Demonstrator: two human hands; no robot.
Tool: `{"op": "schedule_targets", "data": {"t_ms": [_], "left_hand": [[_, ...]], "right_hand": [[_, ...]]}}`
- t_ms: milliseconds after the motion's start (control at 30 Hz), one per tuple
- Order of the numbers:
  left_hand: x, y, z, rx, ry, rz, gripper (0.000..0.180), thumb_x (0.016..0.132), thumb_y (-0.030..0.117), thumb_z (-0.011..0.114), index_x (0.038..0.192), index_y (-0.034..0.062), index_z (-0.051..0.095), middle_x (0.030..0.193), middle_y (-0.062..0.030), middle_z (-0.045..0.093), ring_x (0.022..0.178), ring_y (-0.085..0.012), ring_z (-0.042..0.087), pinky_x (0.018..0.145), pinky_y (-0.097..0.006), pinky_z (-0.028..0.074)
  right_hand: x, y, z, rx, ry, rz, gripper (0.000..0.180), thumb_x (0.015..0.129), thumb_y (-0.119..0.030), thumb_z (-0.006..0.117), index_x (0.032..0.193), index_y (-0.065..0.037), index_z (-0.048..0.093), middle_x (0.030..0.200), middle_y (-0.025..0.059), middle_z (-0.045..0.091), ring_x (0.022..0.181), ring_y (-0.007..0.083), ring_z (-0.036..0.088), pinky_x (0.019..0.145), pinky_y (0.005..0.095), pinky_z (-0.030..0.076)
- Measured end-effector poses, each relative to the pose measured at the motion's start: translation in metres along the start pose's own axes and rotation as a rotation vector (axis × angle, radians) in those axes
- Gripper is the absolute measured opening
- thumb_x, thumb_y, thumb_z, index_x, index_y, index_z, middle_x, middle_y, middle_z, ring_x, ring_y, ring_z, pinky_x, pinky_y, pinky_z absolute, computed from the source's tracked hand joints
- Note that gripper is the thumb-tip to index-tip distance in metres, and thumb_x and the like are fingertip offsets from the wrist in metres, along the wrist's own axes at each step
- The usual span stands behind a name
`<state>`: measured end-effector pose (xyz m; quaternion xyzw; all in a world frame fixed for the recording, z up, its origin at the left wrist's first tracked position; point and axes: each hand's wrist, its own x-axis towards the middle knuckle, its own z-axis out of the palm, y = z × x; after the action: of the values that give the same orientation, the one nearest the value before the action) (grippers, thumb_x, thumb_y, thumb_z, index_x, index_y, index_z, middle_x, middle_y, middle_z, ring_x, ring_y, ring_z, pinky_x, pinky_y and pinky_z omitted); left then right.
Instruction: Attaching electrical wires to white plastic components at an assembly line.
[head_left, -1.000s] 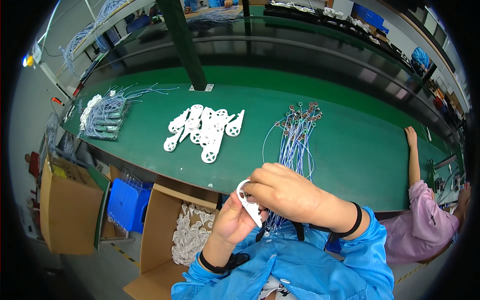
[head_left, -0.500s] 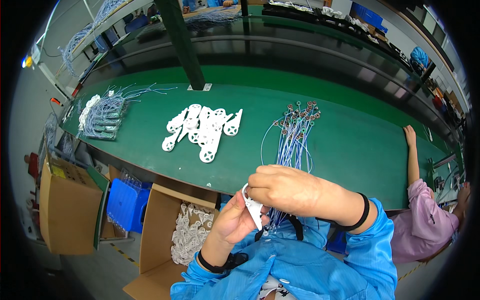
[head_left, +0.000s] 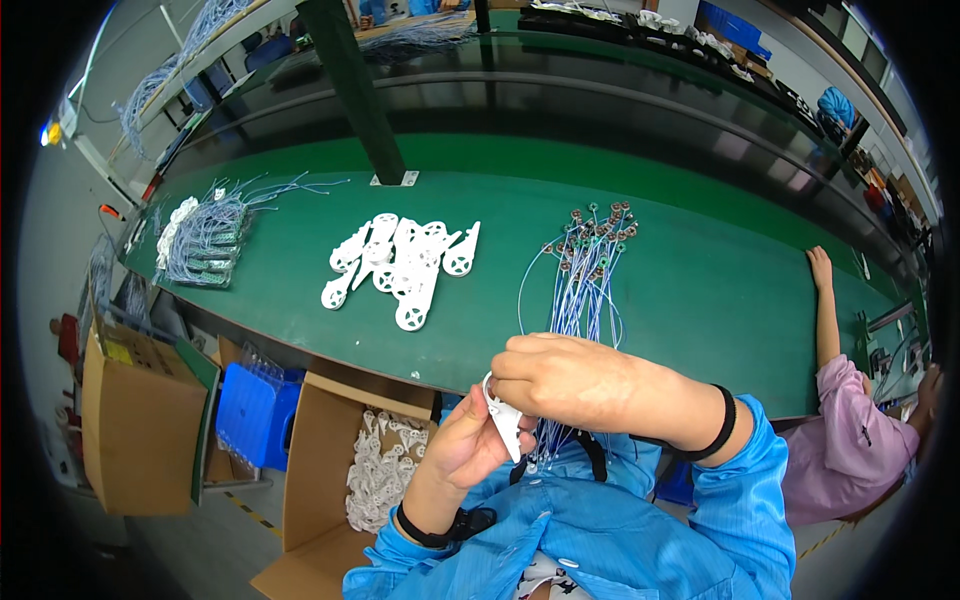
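In front of my body, just off the bench edge, my left hand (head_left: 464, 447) pinches a white plastic part (head_left: 505, 424) with a round ring end and a tapering tail, its tail pointing down. My right hand (head_left: 565, 375) is closed over the ring end, fingers bent inward; what its fingertips grip is hidden behind the knuckles. Past my right hand lies a bundle of blue and white wires (head_left: 580, 300) tipped with small brown and green round pieces. Left of it on the bench is a loose pile of similar white parts (head_left: 408, 268).
The green bench (head_left: 290, 300) carries a tray of wired pieces (head_left: 205, 245) at far left. Below its edge stand an open carton (head_left: 315, 470) holding many white parts, a blue stool (head_left: 255, 412) and another carton (head_left: 140, 430). A person in pink (head_left: 845, 450) sits at right.
The view has shifted very slightly. Both hands keep nearly the same pose around the white plastic part.
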<state>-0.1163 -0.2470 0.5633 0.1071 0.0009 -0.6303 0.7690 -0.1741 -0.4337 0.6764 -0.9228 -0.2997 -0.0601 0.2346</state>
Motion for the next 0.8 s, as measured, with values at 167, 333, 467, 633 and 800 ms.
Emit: {"op": "schedule_targets", "data": {"t_ms": [167,333,467,633,800], "left_hand": [[0.003,0.004,-0.011,-0.080,-0.090,-0.017,0.046,0.094,0.044,0.047,0.130,0.0154,0.045,0.113,-0.0065,0.053,0.097,-0.0238,0.052,0.080,-0.041,0.048],[0.002,0.006,-0.003,-0.086,-0.128,-0.005,0.051,0.094,0.045,0.048,0.135,0.0163,0.040,0.116,-0.0062,0.052,0.098,-0.0232,0.051,0.081,-0.040,0.048],[0.007,0.005,-0.008,-0.028,-0.161,-0.004,0.050,0.095,0.042,0.049,0.136,0.0172,0.039,0.116,-0.0064,0.052,0.099,-0.0244,0.052,0.081,-0.041,0.048],[0.004,0.004,0.001,0.174,-0.013,0.078,0.046,0.094,0.035,0.055,0.134,0.0147,0.041,0.116,-0.0089,0.054,0.100,-0.0258,0.054,0.077,-0.043,0.050],[0.014,0.007,-0.010,0.314,-0.069,0.089,0.046,0.095,0.049,0.043,0.131,0.0197,0.046,0.119,-0.0053,0.053,0.099,-0.0257,0.051,0.079,-0.041,0.047]], "right_hand": [[-0.007,0.001,-0.009,0.062,0.092,0.096,0.032,0.074,-0.008,0.064,0.105,0.002,0.061,0.093,0.0114,0.055,0.086,0.0268,0.055,0.076,0.0344,0.047],[-0.015,0.001,-0.015,0.040,0.126,0.105,0.032,0.078,-0.007,0.064,0.109,-0.002,0.061,0.095,0.0102,0.054,0.087,0.0264,0.054,0.077,0.0345,0.046],[-0.016,0.001,-0.007,0.053,0.157,0.101,0.029,0.078,-0.008,0.065,0.107,-0.002,0.061,0.096,0.0102,0.054,0.088,0.0268,0.055,0.077,0.0348,0.047],[-0.019,0.004,0.003,0.064,0.280,0.090,0.023,0.078,-0.011,0.067,0.099,-0.004,0.061,0.104,0.0137,0.052,0.091,0.0299,0.054,0.077,0.0362,0.048],[-0.026,0.017,0.017,0.065,0.226,0.115,0.023,0.079,-0.016,0.064,0.098,-0.005,0.057,0.104,0.0105,0.052,0.095,0.0270,0.053,0.082,0.0380,0.045]]}}
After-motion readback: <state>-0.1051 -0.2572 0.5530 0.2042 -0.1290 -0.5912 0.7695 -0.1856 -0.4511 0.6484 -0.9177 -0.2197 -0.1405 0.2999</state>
